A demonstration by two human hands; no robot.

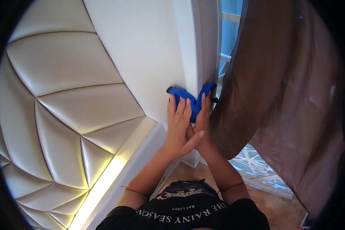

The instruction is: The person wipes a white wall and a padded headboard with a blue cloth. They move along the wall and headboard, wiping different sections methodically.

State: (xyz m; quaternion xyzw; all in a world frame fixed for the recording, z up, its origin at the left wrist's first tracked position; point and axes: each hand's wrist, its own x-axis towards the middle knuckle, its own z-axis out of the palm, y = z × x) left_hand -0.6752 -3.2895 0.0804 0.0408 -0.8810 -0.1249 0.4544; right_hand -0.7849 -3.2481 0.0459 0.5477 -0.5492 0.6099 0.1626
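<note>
A blue cloth (194, 108) with dark edging wraps around the vertical corner of a white wall column (191, 49). On the left face, my left hand (178, 123) lies flat over the cloth, fingers pointing up and thumb reaching across toward the other hand. My right hand (203, 122) presses the cloth's other half to the right face of the corner. Both hands sit close together, with my left thumb overlapping the base of my right hand. Part of the cloth is hidden beneath my fingers.
Quilted beige wall panels (95, 72) fill the left side, edged by a lit strip (103, 175). A brown curtain (264, 80) hangs close on the right, beside a window (228, 34). Below it shows a white lattice (253, 161) above the wooden floor (187, 174).
</note>
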